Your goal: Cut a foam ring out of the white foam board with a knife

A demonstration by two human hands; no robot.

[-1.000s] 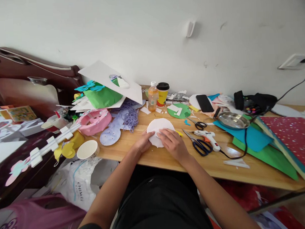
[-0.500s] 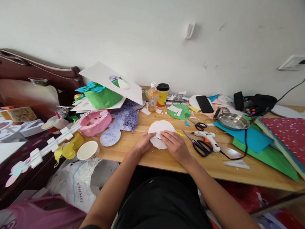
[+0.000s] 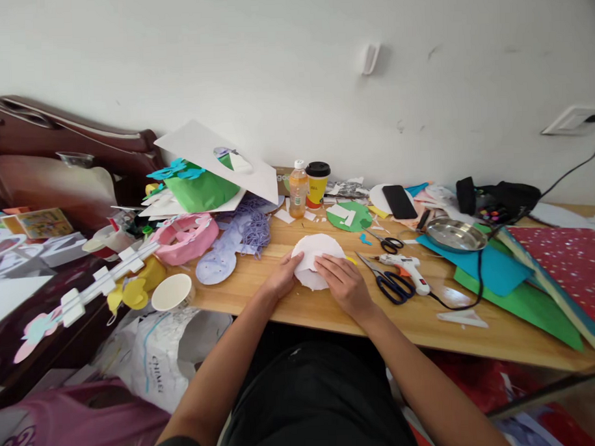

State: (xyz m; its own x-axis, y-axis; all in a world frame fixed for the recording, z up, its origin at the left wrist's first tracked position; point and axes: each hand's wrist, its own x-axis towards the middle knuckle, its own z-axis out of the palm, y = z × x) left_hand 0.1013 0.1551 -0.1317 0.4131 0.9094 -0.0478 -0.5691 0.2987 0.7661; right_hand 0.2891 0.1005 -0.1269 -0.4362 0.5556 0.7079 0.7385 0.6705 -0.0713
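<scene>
A round white paper disc (image 3: pixel 312 250) with a slightly rough edge is held just above the front of the wooden table. My left hand (image 3: pixel 284 277) grips its left side, thumb on top and fingers underneath. My right hand (image 3: pixel 346 283) is on its right side, fingers laid together over the top face and thumb hidden. A crease or overlapping edge runs across the disc between the hands. To the right of my right hand lie dark-handled scissors (image 3: pixel 393 286) and a white glue gun (image 3: pixel 409 269) with a black cord.
Behind the disc stand an orange drink bottle (image 3: pixel 299 193) and a yellow cup (image 3: pixel 318 188). Left are a white paper bowl (image 3: pixel 172 292), purple yarn (image 3: pixel 255 231) and a pink paper ring (image 3: pixel 188 238). Right are a metal pan (image 3: pixel 455 234), a phone (image 3: pixel 399 202) and coloured sheets (image 3: pixel 494 268).
The disc and both hands have shifted very slightly to the right. My left thumb has drawn back towards the disc's left edge; the right fingers still rest on top.
</scene>
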